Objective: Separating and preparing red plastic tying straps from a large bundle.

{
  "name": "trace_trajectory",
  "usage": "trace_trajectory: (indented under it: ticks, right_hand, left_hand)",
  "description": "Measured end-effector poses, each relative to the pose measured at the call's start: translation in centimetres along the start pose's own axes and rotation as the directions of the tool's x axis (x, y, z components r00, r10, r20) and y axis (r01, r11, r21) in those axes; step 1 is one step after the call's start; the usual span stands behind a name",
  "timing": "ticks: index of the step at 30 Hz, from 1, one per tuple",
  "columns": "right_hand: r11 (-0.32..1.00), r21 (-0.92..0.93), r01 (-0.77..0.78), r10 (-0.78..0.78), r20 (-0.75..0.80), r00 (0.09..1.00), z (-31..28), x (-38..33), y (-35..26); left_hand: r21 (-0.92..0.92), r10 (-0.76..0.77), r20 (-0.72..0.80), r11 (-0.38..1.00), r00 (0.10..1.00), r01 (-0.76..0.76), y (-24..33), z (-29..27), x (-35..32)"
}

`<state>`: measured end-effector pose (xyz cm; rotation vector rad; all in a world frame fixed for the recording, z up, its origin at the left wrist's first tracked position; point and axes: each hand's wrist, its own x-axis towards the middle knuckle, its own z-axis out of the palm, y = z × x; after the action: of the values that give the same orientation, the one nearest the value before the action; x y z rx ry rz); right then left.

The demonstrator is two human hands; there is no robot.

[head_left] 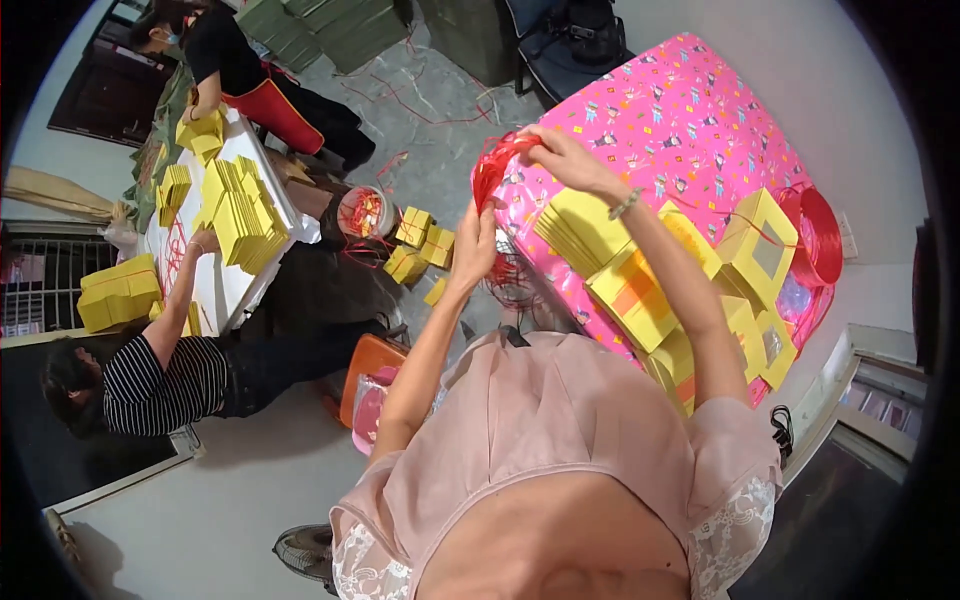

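A looped bundle of thin red plastic ribbon (490, 172) is held up between my two hands, just off the left edge of the pink patterned table (655, 125). My left hand (478, 243) is closed around its lower end, fingers pointing away from me. My right hand (568, 163), with a bracelet at the wrist, grips the upper right end over the table's edge. Flat stacks of yellow cardboard (580, 235) and orange-printed yellow pieces (640, 295) lie on the table under my right forearm.
Right on the table are windowed yellow boxes (760, 235) and a red ribbon roll (822, 238). Two people work at a white table (265, 285) with yellow stacks. Between stand a bin of red scraps (366, 213), tied yellow bundles (436, 245) and an orange chair (365, 365).
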<state>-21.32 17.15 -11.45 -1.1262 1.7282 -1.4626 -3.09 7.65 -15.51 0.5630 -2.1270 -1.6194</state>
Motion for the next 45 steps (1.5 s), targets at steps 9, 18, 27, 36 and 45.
trace_trajectory:
  ticks: [9,18,27,36,45]
  right_hand:
    - [0.665,0.742,0.086,0.312,-0.381,0.87,7.2,0.6,-2.0]
    - [0.661,0.731,0.169,0.272,-0.443,0.854,7.7,0.1,-2.5]
    - [0.766,0.593,0.25,0.159,-0.551,0.819,8.4,0.3,-2.4]
    - [0.672,0.687,0.276,0.164,-0.502,0.849,7.6,0.2,-3.9]
    - [0.887,0.327,0.325,-0.269,-0.205,0.941,8.2,-2.8,-0.8]
  left_hand:
    - [-0.21,-0.029,0.146,0.976,0.989,0.059,-0.2,3.8,0.1]
    - [-0.383,-0.133,0.364,0.881,0.922,0.278,1.6,2.3,-0.6]
    - [-0.36,-0.132,0.355,0.894,0.925,0.266,2.2,1.9,-1.1]
    - [-0.217,-0.119,0.351,0.955,0.929,0.204,4.0,1.3,-0.7]
    - [-0.633,0.029,-0.038,0.773,0.999,-0.047,10.8,-2.1,4.1]
